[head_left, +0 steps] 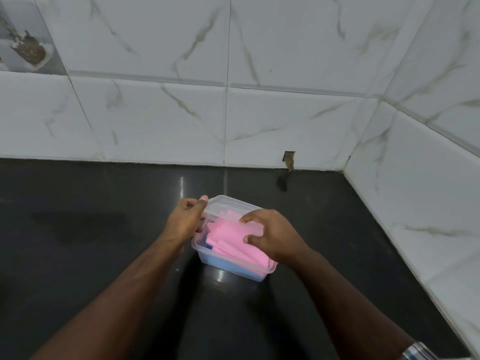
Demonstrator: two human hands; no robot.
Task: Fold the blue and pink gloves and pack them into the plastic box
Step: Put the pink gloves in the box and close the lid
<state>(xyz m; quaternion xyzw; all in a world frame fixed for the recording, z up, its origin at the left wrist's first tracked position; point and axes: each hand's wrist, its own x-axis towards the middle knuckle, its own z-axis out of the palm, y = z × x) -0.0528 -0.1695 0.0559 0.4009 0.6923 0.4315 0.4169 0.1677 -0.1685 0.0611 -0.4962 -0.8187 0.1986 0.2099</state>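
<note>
A clear plastic box (205,252) stands on the black counter at the centre. Folded pink gloves (228,237) fill its top, lying over the blue gloves (228,267) that show through the near wall. A clear lid (228,202) lies tilted over the far end of the box. My left hand (185,220) is at the box's left side and pinches the lid's far-left corner. My right hand (270,236) lies over the right side of the box, with bent fingers and thumb gripping the pink gloves.
The glossy black counter (91,229) meets white marble-patterned wall tiles (155,120) at the back and the right, forming a corner. A small chipped hole (289,159) sits at the base of the back wall. A watch (418,353) is on my right wrist.
</note>
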